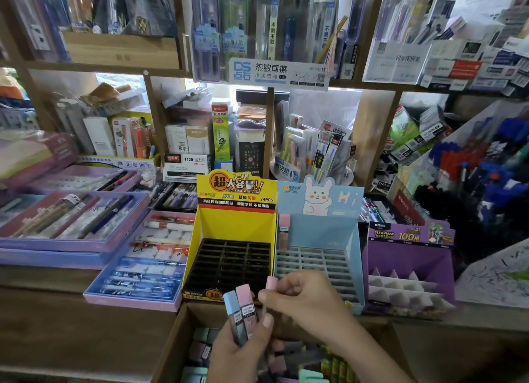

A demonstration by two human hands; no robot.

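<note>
Head view: the work in hand is stocking pencil-lead cases into the blue display box [320, 231]. The box stands on the surface between a yellow display box [234, 225] and a purple display box [409, 256].

Hand state:
- The left hand [240, 351] grips two cases side by side, a blue-capped case [233, 311] and a pink-capped case [246, 305]. Its fingers curl round their lower halves and the thumb lies across the front.
- The right hand [309, 299] pinches a third case [270, 285], also pink-capped, between thumb and fingertips. This case is upright, touching the thumb of the left hand, just in front of the blue display box.

Progress:
- One standing pink case [284, 231] occupies the back-left slot of the grey grid [315, 259] inside the blue display box. Every other visible slot is empty.
- The black grid [229, 262] in the yellow display box holds nothing visible.
- The white dividers [400, 285] in the purple display box show no stock.
- A supply carton [171, 348] below the edge of the surface holds many loose cases [200, 351] in pink, purple, green and blue.

Assessment: the job appears to be at an early stage. One case is seated and one is in the right hand, ready for insertion. Two are queued in the left hand. Nearly the whole grey grid is left to fill, and the bulk of the stock lies in the supply carton.
</note>
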